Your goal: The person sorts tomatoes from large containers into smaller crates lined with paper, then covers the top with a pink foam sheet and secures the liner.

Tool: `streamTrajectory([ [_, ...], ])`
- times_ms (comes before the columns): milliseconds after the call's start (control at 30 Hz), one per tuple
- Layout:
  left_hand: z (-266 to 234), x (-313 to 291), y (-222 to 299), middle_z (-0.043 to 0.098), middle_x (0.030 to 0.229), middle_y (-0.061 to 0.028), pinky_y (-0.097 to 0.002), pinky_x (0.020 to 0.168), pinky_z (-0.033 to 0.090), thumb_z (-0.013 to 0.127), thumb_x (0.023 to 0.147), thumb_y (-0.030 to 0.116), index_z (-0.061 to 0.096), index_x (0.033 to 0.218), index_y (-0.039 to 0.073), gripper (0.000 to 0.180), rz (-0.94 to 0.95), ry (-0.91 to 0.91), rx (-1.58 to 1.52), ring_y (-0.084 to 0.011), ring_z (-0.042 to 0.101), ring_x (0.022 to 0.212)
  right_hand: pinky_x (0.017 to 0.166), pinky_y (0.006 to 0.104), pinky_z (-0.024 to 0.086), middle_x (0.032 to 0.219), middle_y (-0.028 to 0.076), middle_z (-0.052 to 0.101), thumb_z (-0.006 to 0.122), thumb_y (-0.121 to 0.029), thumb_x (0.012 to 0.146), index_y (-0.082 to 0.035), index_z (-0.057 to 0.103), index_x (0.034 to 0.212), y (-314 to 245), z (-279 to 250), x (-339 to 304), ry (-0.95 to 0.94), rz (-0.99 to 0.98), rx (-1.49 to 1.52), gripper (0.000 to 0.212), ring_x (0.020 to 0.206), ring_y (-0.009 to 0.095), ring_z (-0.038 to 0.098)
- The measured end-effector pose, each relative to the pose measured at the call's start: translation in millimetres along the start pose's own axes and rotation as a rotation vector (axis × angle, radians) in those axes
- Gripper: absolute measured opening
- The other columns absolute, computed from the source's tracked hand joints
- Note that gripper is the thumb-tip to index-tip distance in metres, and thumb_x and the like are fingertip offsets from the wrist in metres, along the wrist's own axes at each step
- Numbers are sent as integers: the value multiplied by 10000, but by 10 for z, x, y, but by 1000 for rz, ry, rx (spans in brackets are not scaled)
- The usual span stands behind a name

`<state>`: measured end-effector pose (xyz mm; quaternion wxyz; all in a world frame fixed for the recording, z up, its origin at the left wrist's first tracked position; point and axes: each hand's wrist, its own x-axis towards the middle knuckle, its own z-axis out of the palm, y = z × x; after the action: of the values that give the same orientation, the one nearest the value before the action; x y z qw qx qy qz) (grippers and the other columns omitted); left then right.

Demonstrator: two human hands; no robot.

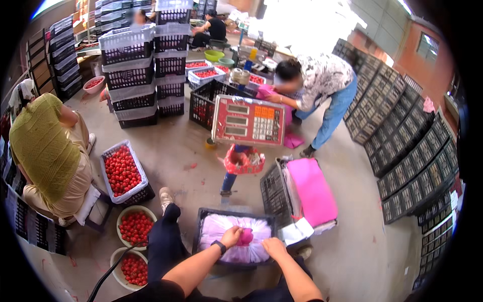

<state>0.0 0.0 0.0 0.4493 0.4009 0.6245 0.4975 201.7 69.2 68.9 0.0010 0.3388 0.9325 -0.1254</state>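
In front of me a black plastic crate (197, 232) holds a pale pink, see-through plastic bag (214, 226), its top drawn together in a darker pink bunch (245, 237). My left hand (231, 236) is closed on the bag beside that bunch. At the right side of the bag, close to the crate's rim, my right hand (274, 247) has its fingers curled onto the plastic; the fingertips are partly hidden.
A red digital scale (248, 121) stands on a blue post just beyond. Bright pink sheeting (315, 192) tops another crate at right. Red fruit fills a lined crate (132, 196) and two tubs (118, 226). A seated person (45, 156) and a bending person (322, 85) work nearby.
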Motion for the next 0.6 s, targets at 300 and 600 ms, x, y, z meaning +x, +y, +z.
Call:
streamTrajectory([
  [300, 12, -165, 330, 556, 808, -199, -430, 707, 416, 535, 760, 196, 538, 767, -9, 204, 447, -237, 547, -362, 523, 777, 573, 417, 365, 572, 179, 514, 618, -299, 726, 2, 511, 548, -272, -389, 336, 47, 157, 437, 366, 566, 327, 480],
  [600, 36, -53, 142, 585, 892, -247, -382, 778, 416, 361, 895, 293, 577, 960, -23, 387, -73, -240, 123, -374, 554, 869, 928, 314, 357, 1135, 128, 494, 479, 22, 771, 11, 412, 1170, -468, -57, 736, 427, 157, 1295, 404, 1068, 227, 475],
])
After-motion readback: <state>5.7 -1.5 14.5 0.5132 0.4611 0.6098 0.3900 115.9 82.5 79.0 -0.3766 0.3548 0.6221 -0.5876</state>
